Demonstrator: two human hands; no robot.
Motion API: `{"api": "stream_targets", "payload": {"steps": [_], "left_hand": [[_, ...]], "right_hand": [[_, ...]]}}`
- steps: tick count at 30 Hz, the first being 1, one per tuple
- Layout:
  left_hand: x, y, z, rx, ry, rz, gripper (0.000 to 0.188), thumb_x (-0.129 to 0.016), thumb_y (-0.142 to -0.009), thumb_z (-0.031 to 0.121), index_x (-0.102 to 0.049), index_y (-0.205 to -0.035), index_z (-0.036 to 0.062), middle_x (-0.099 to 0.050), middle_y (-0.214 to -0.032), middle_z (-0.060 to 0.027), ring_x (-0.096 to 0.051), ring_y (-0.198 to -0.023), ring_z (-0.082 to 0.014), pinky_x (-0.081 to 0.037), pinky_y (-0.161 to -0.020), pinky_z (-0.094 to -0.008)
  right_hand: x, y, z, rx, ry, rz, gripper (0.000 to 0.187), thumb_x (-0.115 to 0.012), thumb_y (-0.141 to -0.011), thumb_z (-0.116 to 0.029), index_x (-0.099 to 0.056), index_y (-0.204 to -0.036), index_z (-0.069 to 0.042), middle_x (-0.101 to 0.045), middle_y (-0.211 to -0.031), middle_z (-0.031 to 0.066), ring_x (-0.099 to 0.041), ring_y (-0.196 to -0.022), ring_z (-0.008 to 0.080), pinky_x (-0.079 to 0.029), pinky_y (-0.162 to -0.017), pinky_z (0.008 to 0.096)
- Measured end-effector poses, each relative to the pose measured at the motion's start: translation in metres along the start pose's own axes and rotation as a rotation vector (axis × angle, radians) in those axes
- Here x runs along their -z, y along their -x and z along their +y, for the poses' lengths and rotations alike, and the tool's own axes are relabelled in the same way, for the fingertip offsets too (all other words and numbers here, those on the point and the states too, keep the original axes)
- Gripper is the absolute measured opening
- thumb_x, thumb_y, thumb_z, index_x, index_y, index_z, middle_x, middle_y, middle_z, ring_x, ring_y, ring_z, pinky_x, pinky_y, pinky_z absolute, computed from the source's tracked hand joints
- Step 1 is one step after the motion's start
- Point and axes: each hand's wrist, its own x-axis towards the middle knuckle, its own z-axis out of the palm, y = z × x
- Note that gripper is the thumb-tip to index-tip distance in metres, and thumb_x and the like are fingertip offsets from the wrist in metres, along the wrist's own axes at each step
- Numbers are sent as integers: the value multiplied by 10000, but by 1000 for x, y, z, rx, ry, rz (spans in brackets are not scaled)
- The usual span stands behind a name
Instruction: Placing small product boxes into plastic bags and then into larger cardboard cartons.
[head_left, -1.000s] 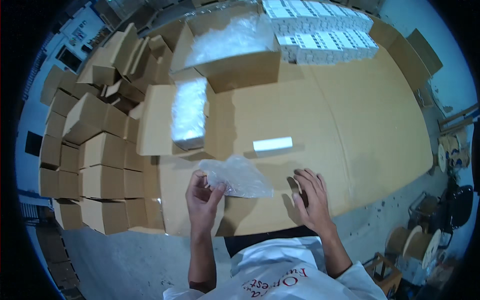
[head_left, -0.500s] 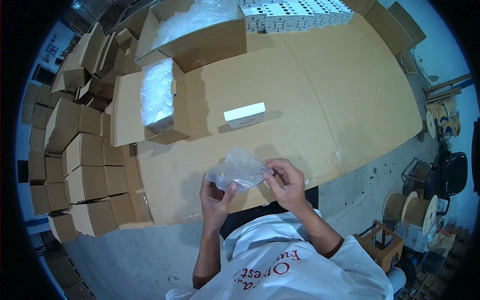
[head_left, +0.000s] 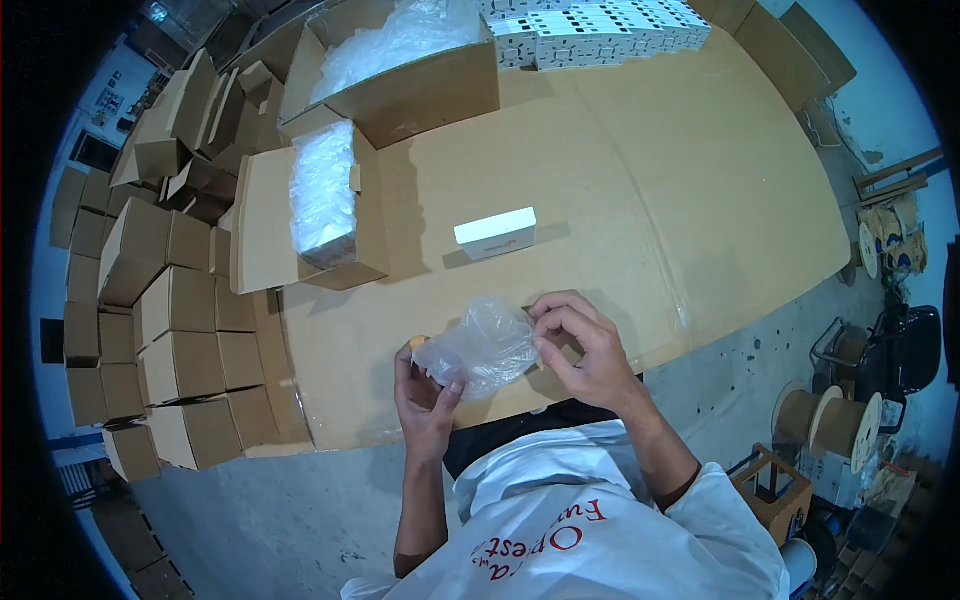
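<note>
A clear plastic bag (head_left: 487,345) is stretched between my two hands, above the near edge of the cardboard-covered table. My left hand (head_left: 425,405) grips its left side, thumb in front and fingers behind. At the bag's right edge, my right hand (head_left: 585,345) pinches the film between thumb and fingertips. Beyond the bag, a small white box (head_left: 496,234) rests on the table, touched by neither hand. To its left stands an open carton (head_left: 370,215) packed with plastic-wrapped items (head_left: 323,190).
A larger open carton (head_left: 430,95) holding clear plastic bags (head_left: 405,45) stands at the far left of the table (head_left: 600,190). Many white boxes (head_left: 610,40) line the far edge. Brown cartons (head_left: 180,305) are stacked left. Cable reels (head_left: 845,430) and a black chair (head_left: 905,350) sit right.
My right hand has moved slightly right and its fingers have shifted on the bag's edge. The bag hangs a little wider and lower. The whole view has shifted slightly.
</note>
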Motion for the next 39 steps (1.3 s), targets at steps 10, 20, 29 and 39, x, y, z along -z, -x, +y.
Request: {"api": "stream_targets", "payload": {"steps": [10,20,29,39], "left_hand": [[-7,1,7,226,-33,69,488,-680,-889,-58,-471,-1316,54,-562,-1080,-26,-577,-958,-108,-523,-781,-264],[-12,-30,77,-731,-891,-198,445,-792,-786,30,-574,-1173,33,-671,-1112,-152,-620,-1112,-345,-480,-990,-440],[-22,-59,78,-331,-874,-714,431,-821,-804,68,-650,-1200,64,-705,-1004,-108,-663,-1002,-284,-524,-882,-402],[0,-59,56,-341,-782,-570,390,-851,-797,104,-689,-1149,60,-703,-841,-55,-568,-745,-178,-525,-672,-320]], "right_hand": [[3,-4,10,59,-236,91,139,-696,-829,70,-634,-921,-13,-675,-1054,98,-638,-898,174,-516,-762,294],[25,-20,-3,112,-189,-283,168,-659,-877,26,-682,-1041,1,-689,-965,109,-629,-870,240,-518,-770,360],[29,-30,-8,156,-110,-458,144,-638,-913,-42,-680,-1046,-6,-657,-912,123,-625,-864,287,-512,-779,381],[16,-33,-12,22,-13,-434,181,-745,-841,-131,-675,-956,-10,-648,-852,111,-623,-802,257,-507,-757,383]]}}
